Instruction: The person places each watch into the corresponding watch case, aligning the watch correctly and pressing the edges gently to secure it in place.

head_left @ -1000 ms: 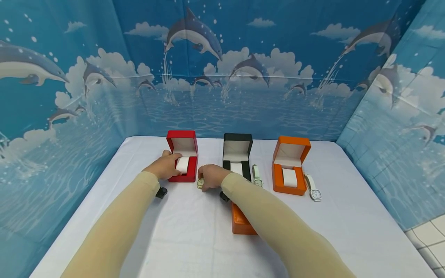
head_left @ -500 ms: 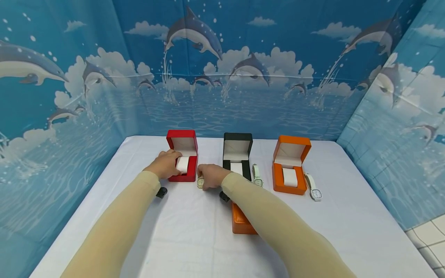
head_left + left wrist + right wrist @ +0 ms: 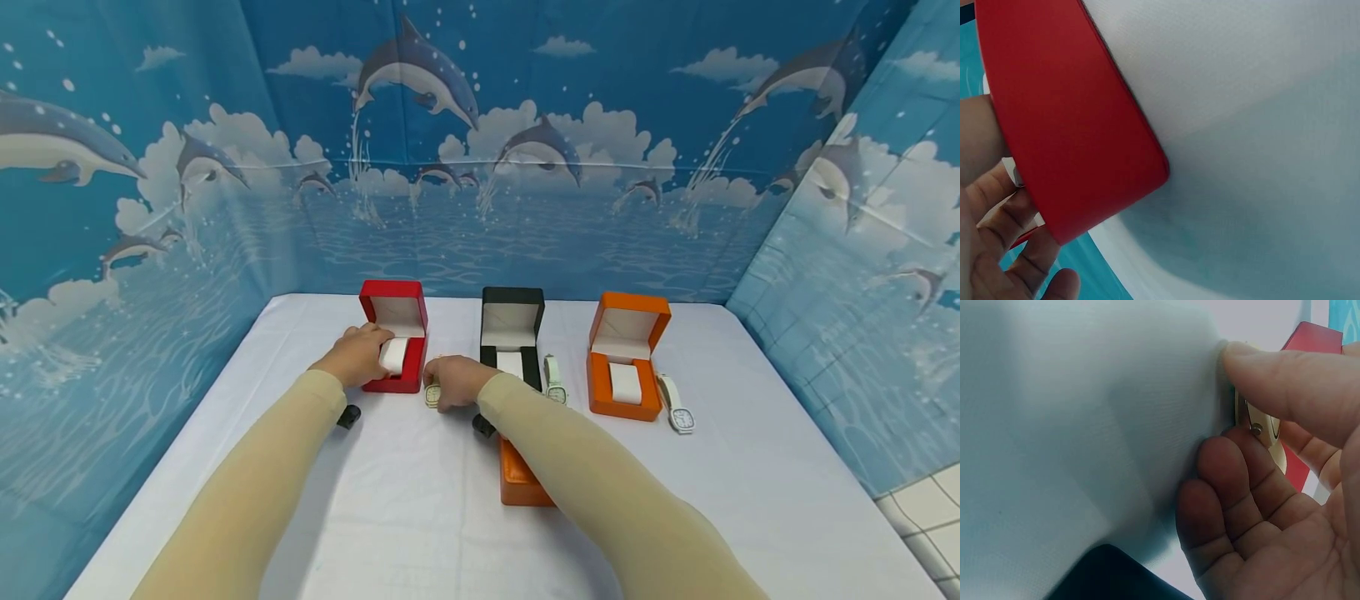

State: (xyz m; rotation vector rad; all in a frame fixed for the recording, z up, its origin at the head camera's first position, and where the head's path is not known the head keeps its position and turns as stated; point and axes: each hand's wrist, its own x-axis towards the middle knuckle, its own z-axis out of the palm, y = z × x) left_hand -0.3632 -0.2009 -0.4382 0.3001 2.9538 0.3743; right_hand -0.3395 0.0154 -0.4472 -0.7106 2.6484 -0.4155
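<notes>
My left hand [image 3: 362, 354] reaches into the open red watch box [image 3: 408, 379] and grips the white watch cushion [image 3: 393, 356] between thumb and fingers. Seen from the left wrist, the red box's outer wall [image 3: 1072, 119] hides most of the cushion and parts of the left hand [image 3: 1010, 250]. My right hand [image 3: 459, 383] is just right of the red box, pinching a small gold watch [image 3: 432, 395] at table level. The right wrist view shows the watch's gold case [image 3: 1265, 427] between the thumb and fingers of the right hand [image 3: 1285, 506]; its band is largely covered.
An open black watch box [image 3: 531, 367] stands in the middle with a pale watch [image 3: 555, 383] beside it. Farther right are an open orange box [image 3: 624, 412] and a white watch [image 3: 678, 414]. A brown-orange box [image 3: 521, 483] lies under the right forearm.
</notes>
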